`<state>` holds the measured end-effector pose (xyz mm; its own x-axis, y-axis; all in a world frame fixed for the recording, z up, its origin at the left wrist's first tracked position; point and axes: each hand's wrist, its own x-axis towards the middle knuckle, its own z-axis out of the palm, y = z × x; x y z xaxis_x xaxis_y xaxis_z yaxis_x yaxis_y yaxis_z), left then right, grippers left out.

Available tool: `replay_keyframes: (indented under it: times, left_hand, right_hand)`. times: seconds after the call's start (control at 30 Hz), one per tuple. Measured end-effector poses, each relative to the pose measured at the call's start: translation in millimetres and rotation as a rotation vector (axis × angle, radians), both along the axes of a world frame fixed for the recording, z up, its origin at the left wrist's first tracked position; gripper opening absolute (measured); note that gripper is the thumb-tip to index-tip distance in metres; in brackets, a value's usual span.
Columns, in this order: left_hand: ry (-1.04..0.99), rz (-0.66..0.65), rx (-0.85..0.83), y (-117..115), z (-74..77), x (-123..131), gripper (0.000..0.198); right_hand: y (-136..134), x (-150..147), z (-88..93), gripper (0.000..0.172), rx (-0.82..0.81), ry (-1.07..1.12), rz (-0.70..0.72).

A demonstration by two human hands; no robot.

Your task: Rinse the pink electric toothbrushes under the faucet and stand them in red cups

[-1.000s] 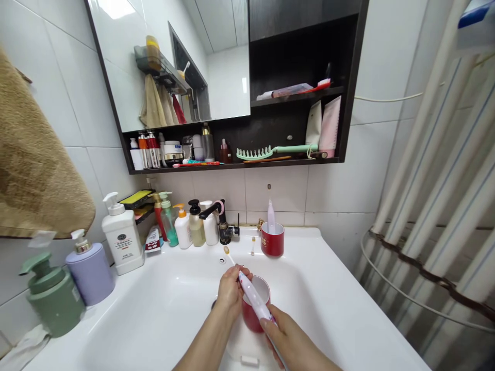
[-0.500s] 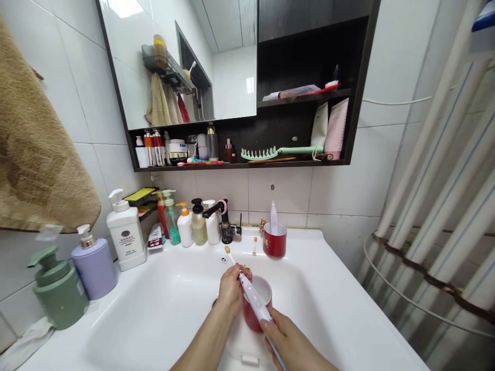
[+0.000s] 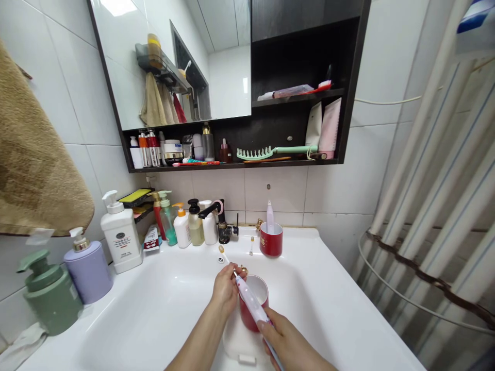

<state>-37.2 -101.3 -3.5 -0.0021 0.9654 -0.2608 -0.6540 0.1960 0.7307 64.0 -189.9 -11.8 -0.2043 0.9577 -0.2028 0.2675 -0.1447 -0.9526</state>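
Observation:
My left hand [image 3: 224, 288] is closed around the handle side of a red cup [image 3: 253, 309] held over the white sink [image 3: 162, 304]. My right hand [image 3: 286, 345] grips the lower end of a white and pink electric toothbrush [image 3: 249, 299], which slants up and left across the cup's rim. Its brush head [image 3: 221, 250] points toward the black faucet [image 3: 216, 216].
A second red cup [image 3: 271, 239] with a toothbrush stands at the sink's back. Pump bottles [image 3: 119, 234] line the left edge, with green [image 3: 48, 293] and purple [image 3: 87, 270] dispensers nearer. A brown towel [image 3: 34, 159] hangs left. Dark shelves [image 3: 240, 165] above hold toiletries and a green comb [image 3: 270, 152]. Pipes [image 3: 436, 206] run at right.
The view wobbled slightly. Both hands, the cup and the toothbrush stay almost where they were, with the brush head a little further forward.

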Motion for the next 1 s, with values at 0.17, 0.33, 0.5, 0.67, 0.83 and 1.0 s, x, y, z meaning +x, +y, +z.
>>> replay_keyframes:
  times: [0.17, 0.33, 0.5, 0.67, 0.83, 1.0]
  left_hand:
    - [0.054, -0.031, -0.007, 0, 0.3, -4, 0.007]
    - [0.311, -0.086, 0.029, 9, 2.9, -6, 0.012]
    - [0.811, -0.2, 0.08, 47, 9.7, 8, 0.016]
    - [1.09, -0.102, 0.071, 91, 6.8, 22, 0.026]
    - [1.277, -0.042, 0.101, 113, -2.7, 29, 0.028]
    - [1.358, 0.014, 0.204, 104, -2.5, 35, 0.017]
  right_hand:
    - [1, -2, 0.2, 0.022, -0.009, 0.0, -0.014]
    - [1, -1, 6.8, 0.024, 0.15, -0.06, -0.084]
    - [5, 3, 3.7, 0.034, 0.221, -0.068, -0.125]
    - [9, 7, -3.1, 0.034, 0.292, -0.122, -0.12]
    - [9, 9, -3.7, 0.029, 0.327, -0.189, -0.045]
    - [6, 10, 4.7, 0.033, 0.303, -0.198, -0.064]
